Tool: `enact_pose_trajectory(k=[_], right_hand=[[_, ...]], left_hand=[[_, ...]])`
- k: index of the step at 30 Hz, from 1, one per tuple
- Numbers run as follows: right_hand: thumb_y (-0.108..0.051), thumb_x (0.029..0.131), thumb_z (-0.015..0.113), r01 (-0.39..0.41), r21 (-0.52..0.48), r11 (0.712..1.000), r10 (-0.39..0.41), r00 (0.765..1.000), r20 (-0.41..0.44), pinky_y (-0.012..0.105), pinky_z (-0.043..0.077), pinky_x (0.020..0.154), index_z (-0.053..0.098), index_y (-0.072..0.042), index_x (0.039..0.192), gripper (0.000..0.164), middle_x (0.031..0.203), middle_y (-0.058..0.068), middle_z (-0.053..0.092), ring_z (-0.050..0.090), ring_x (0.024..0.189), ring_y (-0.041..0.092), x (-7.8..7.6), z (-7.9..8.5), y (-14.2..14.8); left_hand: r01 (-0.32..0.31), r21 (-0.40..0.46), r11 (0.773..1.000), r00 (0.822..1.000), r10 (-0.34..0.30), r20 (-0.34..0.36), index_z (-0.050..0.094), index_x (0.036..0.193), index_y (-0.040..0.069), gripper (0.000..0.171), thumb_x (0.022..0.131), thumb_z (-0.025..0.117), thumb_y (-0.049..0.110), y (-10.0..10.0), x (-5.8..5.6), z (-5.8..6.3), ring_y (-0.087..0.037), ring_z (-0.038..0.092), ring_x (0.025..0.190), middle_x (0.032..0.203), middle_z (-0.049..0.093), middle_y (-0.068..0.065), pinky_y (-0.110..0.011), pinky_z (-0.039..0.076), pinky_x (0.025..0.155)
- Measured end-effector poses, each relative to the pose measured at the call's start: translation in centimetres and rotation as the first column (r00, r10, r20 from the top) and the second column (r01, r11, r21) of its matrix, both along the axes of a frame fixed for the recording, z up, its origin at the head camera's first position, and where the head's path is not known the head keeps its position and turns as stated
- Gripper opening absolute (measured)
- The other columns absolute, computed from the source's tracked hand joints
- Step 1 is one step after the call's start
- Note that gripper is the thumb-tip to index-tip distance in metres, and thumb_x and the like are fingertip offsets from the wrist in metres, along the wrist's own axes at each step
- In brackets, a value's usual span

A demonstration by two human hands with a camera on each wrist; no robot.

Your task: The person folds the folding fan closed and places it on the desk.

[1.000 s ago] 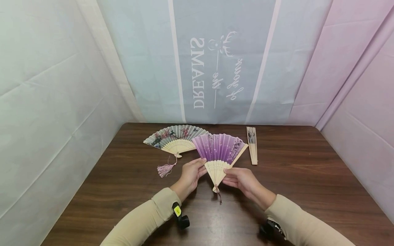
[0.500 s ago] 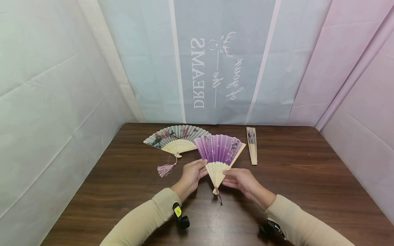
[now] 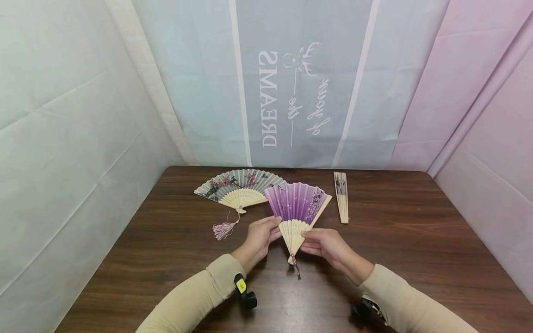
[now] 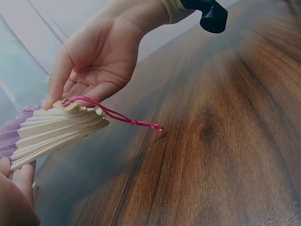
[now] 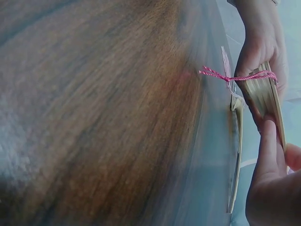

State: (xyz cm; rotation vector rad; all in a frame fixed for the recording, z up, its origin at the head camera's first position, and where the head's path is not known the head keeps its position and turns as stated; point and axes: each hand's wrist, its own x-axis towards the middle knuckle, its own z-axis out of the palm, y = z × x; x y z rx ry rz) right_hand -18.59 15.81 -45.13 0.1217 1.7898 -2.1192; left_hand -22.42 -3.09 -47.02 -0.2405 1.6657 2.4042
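A purple folding fan with pale slats is partly spread and held above the table. My left hand pinches its left edge with the thumb on top, while my right hand pinches the slats on the right side. From the fan's pivot hangs a dark reddish cord, which looks pink in the left wrist view. There, my left hand shows at the lower left and my right hand above. In the right wrist view, my right hand grips the slats from below.
Behind the purple fan, a grey-green floral folding fan lies spread on the dark wooden table, its pink tassel toward me. A folded fan lies to the right. Fabric walls enclose the back and sides.
The purple fan has shifted slightly toward me and its spread has narrowed a little. Both hands keep their hold with little movement. The other two fans stay in place.
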Motion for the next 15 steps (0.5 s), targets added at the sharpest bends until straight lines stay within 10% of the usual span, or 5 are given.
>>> enact_pose_trajectory(k=[15], right_hand=[[-0.007,0.096,0.059,-0.052,0.000,0.999,0.052,0.999,-0.011,0.030,0.063,0.085,0.060,0.009,0.114,0.024,0.090,0.003,0.076,0.073,0.084,0.012,-0.25,-0.28,0.27]], left_hand=[[0.040,0.010,0.999,0.999,-0.039,-0.037,0.050,0.130,-0.020,0.047,0.094,0.066,0.007,0.11,-0.29,-0.64,-0.023,0.074,0.094,0.114,0.070,-0.028,-0.034,0.063,0.087]])
